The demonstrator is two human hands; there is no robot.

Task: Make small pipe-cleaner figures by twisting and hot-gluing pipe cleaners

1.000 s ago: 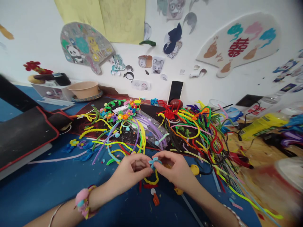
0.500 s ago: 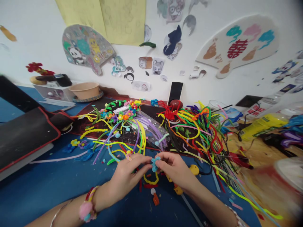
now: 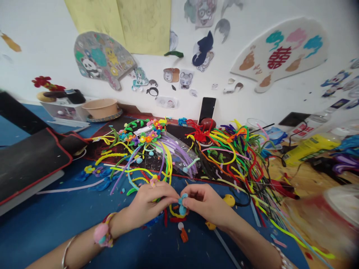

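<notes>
A small light-blue fuzzy flower piece is between my two hands, above the blue table surface. My left hand pinches its left side with thumb and index finger. On the other side, the thumb and curled fingers of my right hand grip it. Beneath the hands lies a yellow fuzzy loop, partly covered. An orange piece rests just in front of it. Yellow pieces sit beside my right hand.
Colourful pipe cleaners are heaped at the right, and fuzzy flowers lie beyond my left hand. A phone leans against the wall. At the right are a yellow bottle and a blurred cup; a black case stands left.
The light-blue piece has turned and moved slightly down and left between my fingers. My left hand has shifted a little, and its fingers are more rounded. The view has moved slightly.
</notes>
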